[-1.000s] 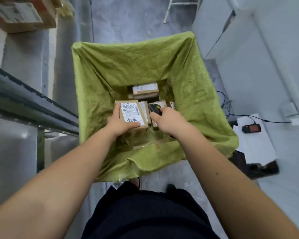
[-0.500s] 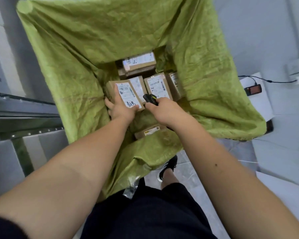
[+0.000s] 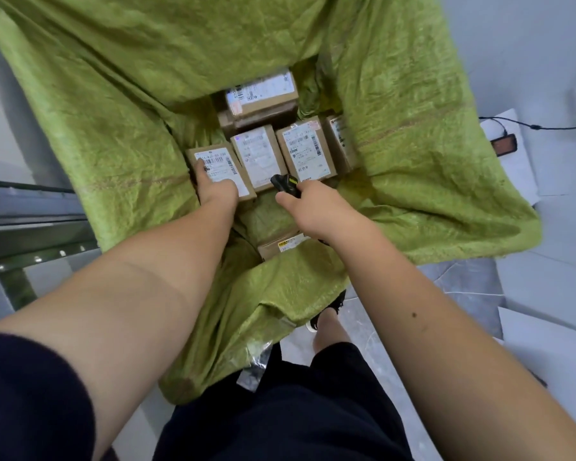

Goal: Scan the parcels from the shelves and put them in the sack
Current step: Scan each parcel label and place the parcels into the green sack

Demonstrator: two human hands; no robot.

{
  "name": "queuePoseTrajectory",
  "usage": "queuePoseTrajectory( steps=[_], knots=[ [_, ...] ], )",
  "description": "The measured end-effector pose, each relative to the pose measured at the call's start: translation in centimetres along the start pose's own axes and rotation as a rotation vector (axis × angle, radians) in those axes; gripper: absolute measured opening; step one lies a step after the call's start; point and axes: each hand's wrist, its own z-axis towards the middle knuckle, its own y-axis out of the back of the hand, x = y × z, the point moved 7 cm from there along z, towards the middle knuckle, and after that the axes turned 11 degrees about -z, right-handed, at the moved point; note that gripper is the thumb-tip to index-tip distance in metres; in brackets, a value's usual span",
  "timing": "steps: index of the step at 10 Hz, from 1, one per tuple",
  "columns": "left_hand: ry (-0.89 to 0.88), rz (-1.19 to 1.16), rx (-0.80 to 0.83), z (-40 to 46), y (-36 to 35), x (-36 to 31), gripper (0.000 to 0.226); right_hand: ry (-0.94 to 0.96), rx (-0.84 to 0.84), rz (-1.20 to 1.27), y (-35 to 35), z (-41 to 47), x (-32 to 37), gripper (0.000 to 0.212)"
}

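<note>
One parcel (image 3: pixel 221 171) lowered label-up into the green sack (image 3: pixel 113 128) at 9 o'clock of the packed row, left hand (image 3: pixel 217 191) gripping its near end to seat it flat, right hand (image 3: pixel 316 207) clenched around the scanner (image 3: pixel 285 184), kept clear at 3 o'clock.

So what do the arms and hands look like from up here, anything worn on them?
Both forearms are bare, no gloves, watch or rings visible. A dark navy short sleeve covers the upper left arm; the right arm shows no sleeve in frame. The right forearm carries a small dark mole. The left hand and right hand are uncovered.
</note>
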Motion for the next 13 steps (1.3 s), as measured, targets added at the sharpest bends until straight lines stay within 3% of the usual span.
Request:
queuePoseTrajectory(
  steps=[1,2,3,5,6,8,11,13],
  knots=[
    [0.028,-0.132,-0.043,-0.7,0.0,0.8,0.08,0.005,0.0,-0.001,-0.3,0.3,0.0,0.044],
    [0.046,-0.134,0.039,-0.7,-0.4,1.9,0.082,0.005,-0.001,-0.013,-0.4,0.5,0.1,0.048],
    [-0.012,0.005,0.088,0.2,-0.8,2.4,0.083,0.014,0.003,-0.026,-0.6,0.6,0.1,0.048],
    [0.003,0.567,0.172,2.0,-1.2,4.1,0.118,0.017,0.003,-0.033,-1.1,0.6,-0.3,0.046],
    [0.017,0.7,0.209,2.4,-1.7,5.0,0.124,0.013,-0.003,-0.036,-1.3,0.5,-0.8,0.046],
    [-0.215,0.998,0.048,2.4,-0.4,4.9,0.117,-0.006,-0.007,-0.059,-1.2,0.1,-1.9,0.046],
    [-0.225,1.012,0.127,1.7,-0.9,3.2,0.139,0.026,-0.022,-0.076,-0.9,-0.7,-2.1,0.05],
    [-0.247,1.017,0.106,1.6,-1.0,3.0,0.136,0.028,-0.037,-0.092,-1.4,-0.7,-2.5,0.05]
  ],
)
